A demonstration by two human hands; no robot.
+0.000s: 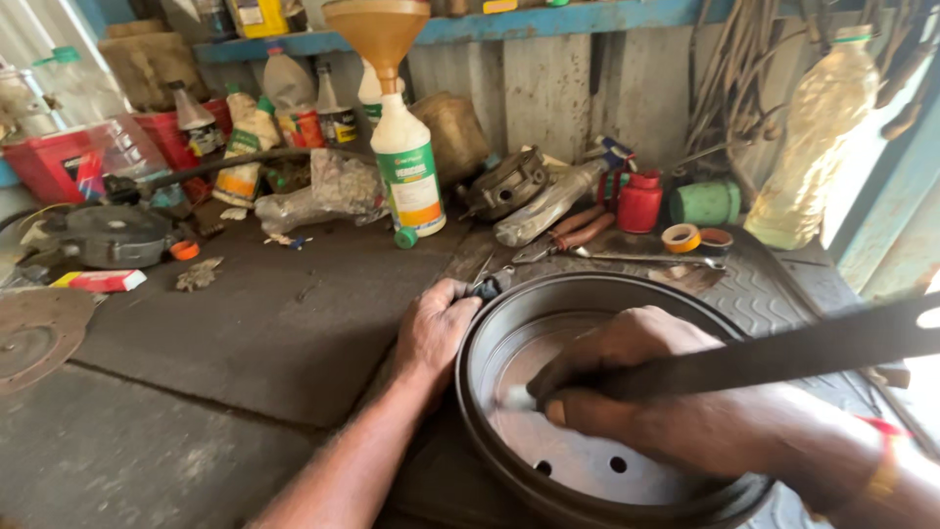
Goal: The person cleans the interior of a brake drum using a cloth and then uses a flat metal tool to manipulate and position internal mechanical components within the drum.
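A round dark metal drum (509, 304) with a shiny floor and bolt holes lies open side up on the workbench. My left hand (436, 328) grips its left rim, fingers curled over the edge. My right hand (627, 377) is inside the drum, fingers closed on a long flat dark metal tool (803, 348) that runs off to the right. A small pale patch, perhaps cloth or abrasive, shows under the fingertips against the drum floor; I cannot tell which.
A white bottle (406, 167) topped by an orange funnel (377, 29) stands behind the drum. Pliers (573, 233), tape rolls (682, 237), a red can (638, 204) and a green cup (707, 203) crowd the back. A metal disc (34, 333) lies far left.
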